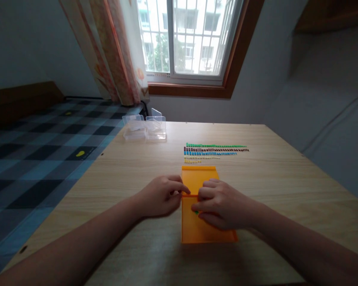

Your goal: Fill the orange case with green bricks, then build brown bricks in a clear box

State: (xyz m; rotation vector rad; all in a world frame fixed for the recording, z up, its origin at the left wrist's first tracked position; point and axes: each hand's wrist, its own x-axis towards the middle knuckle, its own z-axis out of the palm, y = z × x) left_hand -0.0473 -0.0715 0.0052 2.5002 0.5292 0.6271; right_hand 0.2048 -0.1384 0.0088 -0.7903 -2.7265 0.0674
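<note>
An orange plastic tray (209, 237) lies in front of me, split by a raised ridge into a far and a near section. My left hand (164, 196) is at its left side, index finger on the ridge and the other fingers curled at the edge, gripping the tray. Over the near section is my right hand (217, 204). Thumb and index finger are closed about a small green piece (196, 212), mostly hidden by the fingers. Beyond the tray, small pieces stand in rows: green pieces (193, 145), dark brown pieces (197, 149), blue pieces (197, 153) and yellow pieces (189, 161).
Two clear plastic boxes (156, 129) with raised lids stand at the far left of the wooden table (131, 171). A bed with a checked cover (47, 159) runs along the left. Behind the table are a curtain (113, 51) and a barred window (193, 39).
</note>
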